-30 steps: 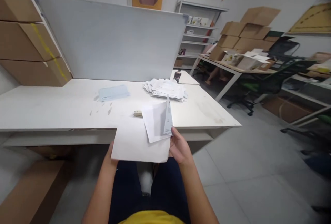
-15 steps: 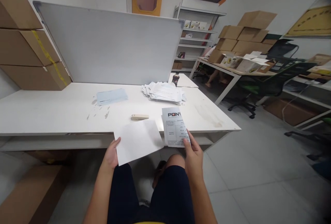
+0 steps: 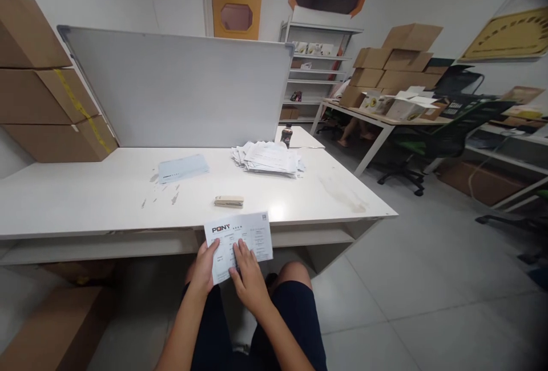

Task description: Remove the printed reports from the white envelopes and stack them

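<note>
A printed paper form (image 3: 262, 248) with "PONY" at its top left is in front of me, over the desk's front edge and tilted a little. My left hand (image 3: 204, 267) is closed on its left edge, thumb on top. Across the middle of the form lies my right hand (image 3: 250, 281), its fingers stretched out on the print. Whether the plain white sheet is underneath cannot be seen. Just beyond the form, a cream stapler (image 3: 229, 202) rests on the desk. Light-blue printed papers (image 3: 183, 169) lie farther left, and a heap of white papers (image 3: 269, 158) is at the back.
The white desk (image 3: 103, 205) has an open shelf under its front edge. A whiteboard (image 3: 180, 94) stands along the back, cardboard boxes (image 3: 47, 94) at the left. A dark bottle (image 3: 286, 136) stands behind the paper heap. A person's legs show beneath another table (image 3: 381, 123).
The right hand has moved left and now lies on the form, which has come over to my left hand. The plain white sheet no longer shows. The view has shifted slightly.
</note>
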The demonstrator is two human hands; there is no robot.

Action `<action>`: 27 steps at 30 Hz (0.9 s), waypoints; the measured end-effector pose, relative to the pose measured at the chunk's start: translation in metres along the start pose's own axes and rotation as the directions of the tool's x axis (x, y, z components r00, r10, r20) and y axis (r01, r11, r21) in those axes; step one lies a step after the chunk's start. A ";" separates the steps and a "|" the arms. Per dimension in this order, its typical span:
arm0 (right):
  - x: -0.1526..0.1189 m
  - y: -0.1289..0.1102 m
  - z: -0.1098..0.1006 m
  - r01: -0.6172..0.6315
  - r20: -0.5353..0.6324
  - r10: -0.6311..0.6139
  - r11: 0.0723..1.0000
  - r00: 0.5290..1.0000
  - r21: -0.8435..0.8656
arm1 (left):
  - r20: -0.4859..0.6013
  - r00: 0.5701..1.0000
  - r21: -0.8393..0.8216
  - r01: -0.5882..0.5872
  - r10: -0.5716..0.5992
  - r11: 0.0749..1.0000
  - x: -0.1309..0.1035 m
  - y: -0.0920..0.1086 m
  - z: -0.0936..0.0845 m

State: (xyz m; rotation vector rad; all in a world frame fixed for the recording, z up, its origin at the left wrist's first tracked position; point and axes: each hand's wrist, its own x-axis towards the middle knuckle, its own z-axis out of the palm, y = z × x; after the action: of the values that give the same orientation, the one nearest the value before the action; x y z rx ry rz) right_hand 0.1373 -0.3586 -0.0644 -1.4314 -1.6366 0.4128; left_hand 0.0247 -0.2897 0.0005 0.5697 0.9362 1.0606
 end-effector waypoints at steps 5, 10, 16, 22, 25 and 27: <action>-0.007 0.023 -0.035 -0.182 -0.319 0.238 0.964 0.917 0.196 | 0.032 0.999 -0.081 0.022 -0.019 0.996 -0.013 0.010 -0.016; -0.012 0.020 -0.065 -0.322 0.094 0.376 0.608 0.922 0.726 | -0.003 0.999 0.054 -0.047 0.048 0.997 -0.019 0.019 -0.031; 0.049 0.010 -0.085 -0.266 -0.082 0.363 0.801 0.928 0.536 | 0.072 0.876 0.394 -0.464 0.476 0.793 0.030 0.059 0.004; 0.137 0.044 -0.104 -0.220 -0.172 0.341 0.843 0.924 0.491 | 0.372 0.671 0.418 -0.738 0.642 0.529 0.086 0.090 0.039; 0.140 0.061 -0.100 -0.167 -0.120 0.275 0.820 0.954 0.547 | 0.345 0.642 0.435 -0.755 0.685 0.490 0.100 0.080 0.030; 0.136 0.066 -0.098 -0.133 -0.104 0.232 0.809 0.967 0.573 | 0.309 0.660 0.426 -0.740 0.685 0.521 0.105 0.071 0.023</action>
State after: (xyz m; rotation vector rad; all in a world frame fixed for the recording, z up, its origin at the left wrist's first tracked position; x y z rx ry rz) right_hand 0.2640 -0.2451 -0.0055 -1.1298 -1.1058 0.7915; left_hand 0.0293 -0.1638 0.0293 1.5718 0.9056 1.4952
